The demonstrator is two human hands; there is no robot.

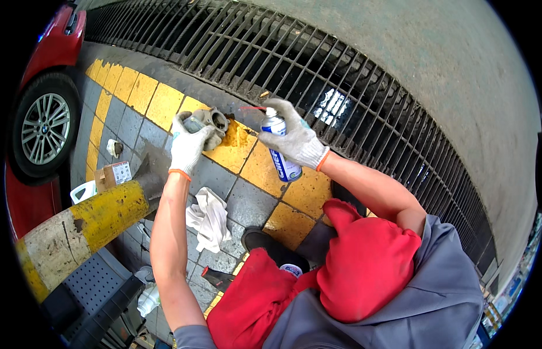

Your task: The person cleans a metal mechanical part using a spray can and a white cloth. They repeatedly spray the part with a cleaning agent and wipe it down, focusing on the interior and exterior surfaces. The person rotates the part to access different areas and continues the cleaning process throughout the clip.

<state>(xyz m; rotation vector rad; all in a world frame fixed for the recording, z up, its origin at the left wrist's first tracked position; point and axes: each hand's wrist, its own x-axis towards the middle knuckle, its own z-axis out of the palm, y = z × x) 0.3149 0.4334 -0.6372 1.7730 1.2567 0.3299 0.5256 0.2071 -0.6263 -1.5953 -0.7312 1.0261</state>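
Note:
My left hand [188, 144], in a white work glove with an orange cuff, is closed around a grey metal housing [217, 120] with a round opening facing right. Its far side is hidden by my fingers. To the right, my gloved right hand [295, 139] grips a blue and white spray can [287, 167], which stands nearly upright with a slight tilt. One finger rests at the nozzle on top. A thin red straw [252, 108] points from that nozzle toward the housing, with a gap between them. Below the housing, the yellow floor tile [237, 142] looks wet and stained.
A metal drain grate [271, 58] runs along the far side. A yellow and white post [87, 227] juts in at left, near a small cardboard box [114, 175] and a red car's wheel [45, 129]. A white cloth [209, 220] lies on the tiles by my shoe [271, 247].

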